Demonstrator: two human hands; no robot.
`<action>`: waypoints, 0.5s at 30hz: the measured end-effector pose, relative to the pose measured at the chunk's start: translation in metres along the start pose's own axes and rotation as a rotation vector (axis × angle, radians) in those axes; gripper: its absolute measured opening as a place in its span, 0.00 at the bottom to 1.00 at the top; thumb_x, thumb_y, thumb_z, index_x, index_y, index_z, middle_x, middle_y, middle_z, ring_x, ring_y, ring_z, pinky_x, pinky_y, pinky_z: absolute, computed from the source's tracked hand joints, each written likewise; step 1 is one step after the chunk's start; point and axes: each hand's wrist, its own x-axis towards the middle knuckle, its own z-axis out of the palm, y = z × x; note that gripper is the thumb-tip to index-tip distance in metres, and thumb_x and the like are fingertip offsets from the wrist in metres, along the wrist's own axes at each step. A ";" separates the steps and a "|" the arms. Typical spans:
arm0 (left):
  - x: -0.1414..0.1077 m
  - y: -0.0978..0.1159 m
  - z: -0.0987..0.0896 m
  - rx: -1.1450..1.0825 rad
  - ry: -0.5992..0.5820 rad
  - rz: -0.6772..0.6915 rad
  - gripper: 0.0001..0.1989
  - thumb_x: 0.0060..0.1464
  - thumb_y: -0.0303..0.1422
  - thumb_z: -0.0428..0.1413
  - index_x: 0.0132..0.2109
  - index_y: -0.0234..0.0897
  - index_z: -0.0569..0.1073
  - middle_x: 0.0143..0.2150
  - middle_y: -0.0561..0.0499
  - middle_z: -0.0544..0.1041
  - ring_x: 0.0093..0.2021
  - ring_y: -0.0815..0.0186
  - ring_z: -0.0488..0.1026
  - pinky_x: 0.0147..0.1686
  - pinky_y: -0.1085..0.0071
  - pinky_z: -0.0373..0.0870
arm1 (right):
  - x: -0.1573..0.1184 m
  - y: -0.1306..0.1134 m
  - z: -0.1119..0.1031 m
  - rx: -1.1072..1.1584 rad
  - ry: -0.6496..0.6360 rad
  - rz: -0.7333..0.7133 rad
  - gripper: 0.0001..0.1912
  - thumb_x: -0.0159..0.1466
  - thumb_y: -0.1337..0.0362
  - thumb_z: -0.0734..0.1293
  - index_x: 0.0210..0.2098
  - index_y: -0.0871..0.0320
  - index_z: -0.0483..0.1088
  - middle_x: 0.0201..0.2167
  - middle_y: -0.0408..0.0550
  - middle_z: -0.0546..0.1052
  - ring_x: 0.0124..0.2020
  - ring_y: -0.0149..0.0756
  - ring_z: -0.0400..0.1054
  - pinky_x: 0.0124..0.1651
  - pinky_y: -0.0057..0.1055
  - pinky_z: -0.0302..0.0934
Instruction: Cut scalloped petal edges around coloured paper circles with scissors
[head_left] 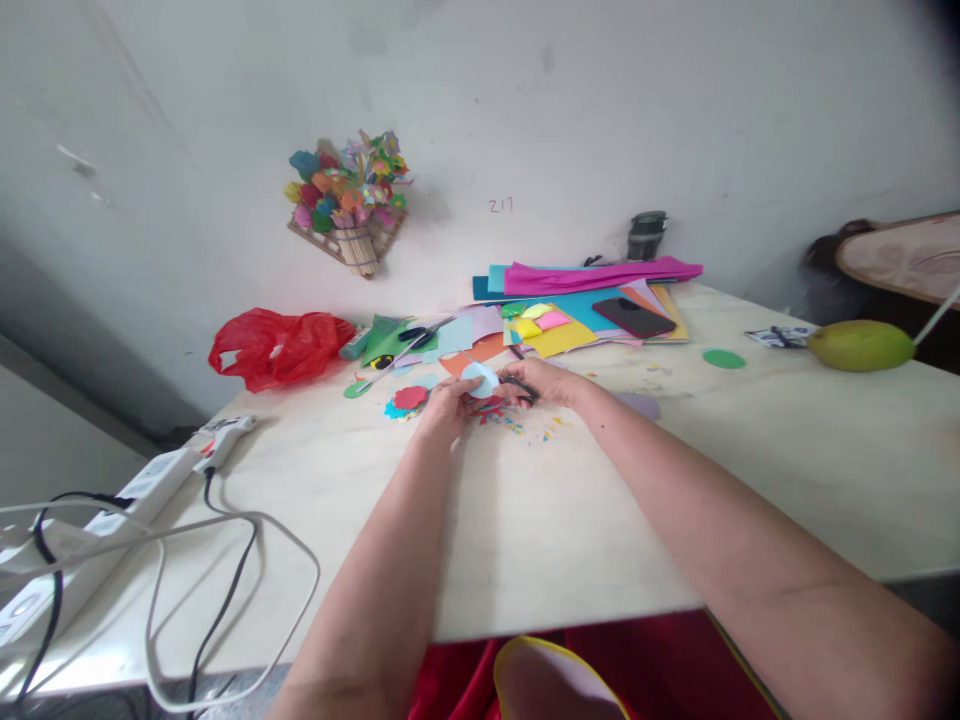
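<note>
Between the fingers of my left hand [448, 405] is a light blue paper disc [480, 379], pinched at its left side. My right hand [541, 380] is closed around the black handles of a pair of scissors [525, 388], whose blades point left and meet the disc's edge; the blades themselves are mostly hidden. Small coloured paper scraps [517, 426] lie on the table under both hands. To the left of my left hand rests a red scalloped paper piece [409, 398] on top of blue ones.
A red plastic bag [281, 345], dark-handled scissors [418, 336], coloured sheets [566, 338] and a phone [634, 316] line the back. At right lie a green disc [724, 358] and a yellow-green mango-like object [861, 345]. A power strip [142, 510] with cables occupies the left.
</note>
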 end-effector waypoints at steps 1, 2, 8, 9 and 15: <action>0.000 0.000 0.000 0.001 0.004 0.000 0.05 0.41 0.22 0.60 0.29 0.30 0.72 0.27 0.49 0.75 0.28 0.67 0.74 0.33 0.70 0.76 | 0.002 0.002 0.000 0.008 -0.003 -0.006 0.09 0.54 0.67 0.71 0.31 0.64 0.68 0.11 0.38 0.68 0.10 0.22 0.57 0.13 0.18 0.49; 0.000 0.000 0.000 0.002 0.004 0.000 0.05 0.41 0.22 0.60 0.29 0.30 0.72 0.27 0.49 0.75 0.28 0.67 0.74 0.32 0.70 0.75 | 0.004 0.004 0.000 0.016 -0.006 -0.012 0.10 0.54 0.66 0.72 0.32 0.64 0.68 0.11 0.38 0.68 0.10 0.22 0.57 0.13 0.18 0.49; 0.002 0.000 0.000 0.009 0.029 -0.009 0.04 0.42 0.21 0.59 0.30 0.30 0.72 0.25 0.50 0.75 0.27 0.67 0.74 0.31 0.70 0.74 | 0.007 0.006 0.003 0.017 0.009 -0.030 0.11 0.54 0.65 0.72 0.31 0.64 0.68 0.11 0.38 0.67 0.10 0.23 0.57 0.12 0.19 0.48; 0.002 0.000 0.000 0.009 0.033 -0.009 0.04 0.42 0.21 0.59 0.30 0.30 0.72 0.25 0.50 0.75 0.27 0.67 0.74 0.31 0.70 0.74 | 0.005 0.004 0.004 0.011 0.018 -0.024 0.11 0.54 0.65 0.72 0.30 0.64 0.67 0.11 0.38 0.67 0.10 0.23 0.58 0.12 0.19 0.48; 0.003 0.000 -0.001 0.005 0.042 -0.013 0.04 0.42 0.21 0.59 0.29 0.30 0.72 0.24 0.51 0.74 0.24 0.69 0.72 0.29 0.72 0.74 | -0.003 -0.006 0.009 -0.018 0.053 0.016 0.11 0.54 0.65 0.72 0.28 0.63 0.66 0.11 0.39 0.68 0.09 0.22 0.57 0.10 0.18 0.45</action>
